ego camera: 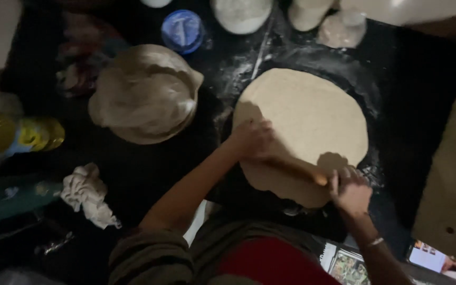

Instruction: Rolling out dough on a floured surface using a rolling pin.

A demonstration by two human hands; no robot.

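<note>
A large round sheet of pale flattened dough (304, 116) lies on a dark floured counter (397, 79). A wooden rolling pin (296, 170) rests across the near part of the dough. My left hand (253, 140) presses on the pin's left end, fingers curled over it. My right hand (350, 189) presses on its right end at the dough's near-right edge.
A covered bowl wrapped in thin plastic (144, 94) sits to the left of the dough. A crumpled white cloth (88, 194) lies near left. A blue lid (182, 30), white flour containers (241, 13) and a small bag (341, 29) stand at the back. A yellow packet (32, 134) lies at far left.
</note>
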